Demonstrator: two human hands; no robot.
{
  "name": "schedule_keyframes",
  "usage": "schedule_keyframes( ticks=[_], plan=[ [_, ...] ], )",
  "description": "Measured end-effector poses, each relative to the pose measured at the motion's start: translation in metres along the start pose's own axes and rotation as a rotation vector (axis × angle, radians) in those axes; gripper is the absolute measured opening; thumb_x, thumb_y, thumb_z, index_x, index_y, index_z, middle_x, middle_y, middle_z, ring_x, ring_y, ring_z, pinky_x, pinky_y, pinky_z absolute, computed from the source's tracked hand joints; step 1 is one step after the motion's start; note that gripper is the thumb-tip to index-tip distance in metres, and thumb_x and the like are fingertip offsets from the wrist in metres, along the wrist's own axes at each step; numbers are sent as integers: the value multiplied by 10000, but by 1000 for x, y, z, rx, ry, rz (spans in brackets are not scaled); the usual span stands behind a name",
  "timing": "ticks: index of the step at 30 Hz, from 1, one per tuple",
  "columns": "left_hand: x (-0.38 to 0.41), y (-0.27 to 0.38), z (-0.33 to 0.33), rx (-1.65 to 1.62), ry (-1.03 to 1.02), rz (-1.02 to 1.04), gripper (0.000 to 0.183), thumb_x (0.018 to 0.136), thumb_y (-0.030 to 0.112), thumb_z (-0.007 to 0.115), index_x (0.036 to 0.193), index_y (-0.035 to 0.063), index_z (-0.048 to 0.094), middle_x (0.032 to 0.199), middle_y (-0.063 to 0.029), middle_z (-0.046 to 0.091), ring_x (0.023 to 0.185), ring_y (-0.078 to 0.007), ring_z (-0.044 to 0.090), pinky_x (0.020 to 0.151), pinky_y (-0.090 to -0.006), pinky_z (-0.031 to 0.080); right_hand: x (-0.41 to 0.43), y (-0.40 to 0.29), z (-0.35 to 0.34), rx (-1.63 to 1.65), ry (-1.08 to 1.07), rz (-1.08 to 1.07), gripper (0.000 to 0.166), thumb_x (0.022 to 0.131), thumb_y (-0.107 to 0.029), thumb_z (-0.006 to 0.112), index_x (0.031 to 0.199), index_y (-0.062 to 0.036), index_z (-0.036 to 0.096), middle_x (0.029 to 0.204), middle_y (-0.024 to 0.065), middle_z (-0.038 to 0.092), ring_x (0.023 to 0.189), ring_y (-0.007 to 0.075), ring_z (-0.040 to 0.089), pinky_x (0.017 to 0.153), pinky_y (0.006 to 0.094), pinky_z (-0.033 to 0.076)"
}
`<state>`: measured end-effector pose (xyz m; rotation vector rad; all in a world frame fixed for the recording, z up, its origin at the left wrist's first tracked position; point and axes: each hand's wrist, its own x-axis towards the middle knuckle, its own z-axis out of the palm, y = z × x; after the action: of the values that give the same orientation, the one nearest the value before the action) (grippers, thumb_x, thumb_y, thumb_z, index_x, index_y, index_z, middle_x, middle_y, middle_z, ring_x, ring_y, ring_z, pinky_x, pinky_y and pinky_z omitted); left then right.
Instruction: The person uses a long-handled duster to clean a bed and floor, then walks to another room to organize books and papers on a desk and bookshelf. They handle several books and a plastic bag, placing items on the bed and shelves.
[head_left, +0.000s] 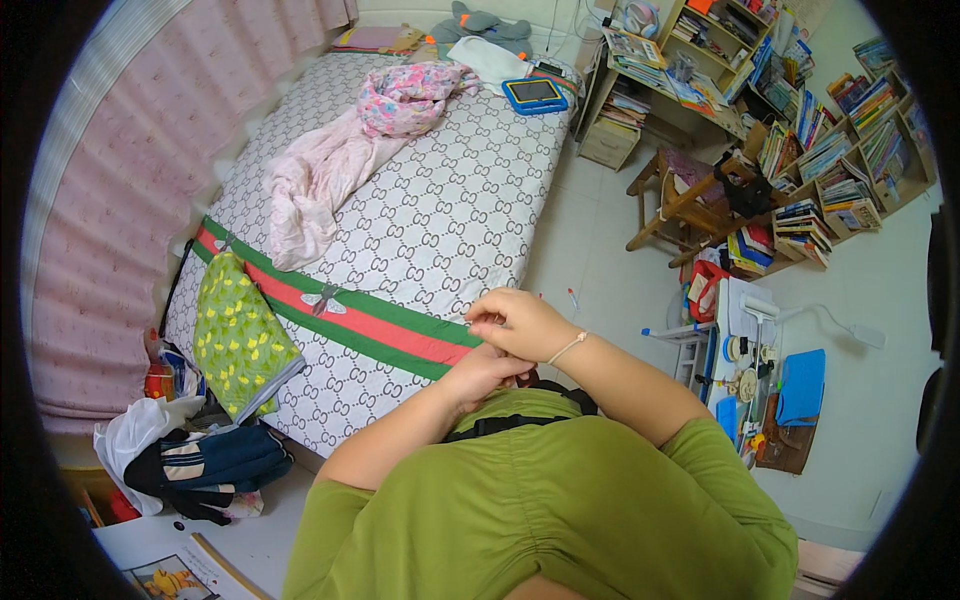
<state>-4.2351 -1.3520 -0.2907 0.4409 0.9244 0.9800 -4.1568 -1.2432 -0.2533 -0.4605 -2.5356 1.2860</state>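
In front of my waist, my two hands are close together, with the wrist of the right one crossing over the left. My left hand (491, 375) lies by the black strap (495, 427) worn over my green top (525, 487); its fingertips are partly hidden, and whether they pinch anything is unclear. Just above it, my right hand (517, 319) has loosely curled fingers with a gap at the thumb and nothing visible between them. A thin bracelet (568, 349) circles the right wrist. Beyond both hands is a bed with a patterned bedspread (450, 232) and a green-and-red stripe (390, 337).
A crumpled pink quilt (322, 172) and a blue-cased tablet (534, 96) lie on the bed. A green pillow (240, 337) rests at its left corner, above piled clothes (210, 465). Rightward are a wooden chair (690, 199), bookshelves (840, 157) and a cluttered white desk (742, 322).
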Motion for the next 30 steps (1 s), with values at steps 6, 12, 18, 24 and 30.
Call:
schedule_keyframes(
  ticks=[6,12,18,24,30],
  plan=[
    [-6,-10,9,-137,80,188,93,838,122,599,900,64,560,782,-18,583,626,-73,479,572,-199,389,11,19,21,155,49,261,168,809,-155,616,904,-16,623,801,90,626,728,172,592,671,289,481],
    [-3,-23,8,-166,262,298,110,833,59,605,918,26,543,781,-20,598,665,-68,541,587,-194,424,23,56,47,430,139,460,173,827,-158,594,906,-5,599,805,67,626,725,135,592,650,271,480],
    [1,-37,12,27,470,464,60,823,21,610,848,10,556,732,4,574,647,-48,513,585,-188,421,28,69,60,677,104,610,159,831,-143,576,920,-13,592,823,58,628,707,116,587,639,259,477],
    [-2,-38,27,303,490,506,67,817,25,604,785,29,546,676,48,513,601,-24,438,543,-178,364,14,64,54,-98,24,152,174,769,-188,546,858,-67,635,829,170,625,785,349,603,697,408,492],
    [5,-26,37,520,425,344,61,818,24,567,762,28,544,655,45,503,600,-31,443,545,-184,374,-1,93,54,202,-42,244,148,778,-179,574,827,-44,613,855,125,621,720,269,612,625,370,500]
  ],
)
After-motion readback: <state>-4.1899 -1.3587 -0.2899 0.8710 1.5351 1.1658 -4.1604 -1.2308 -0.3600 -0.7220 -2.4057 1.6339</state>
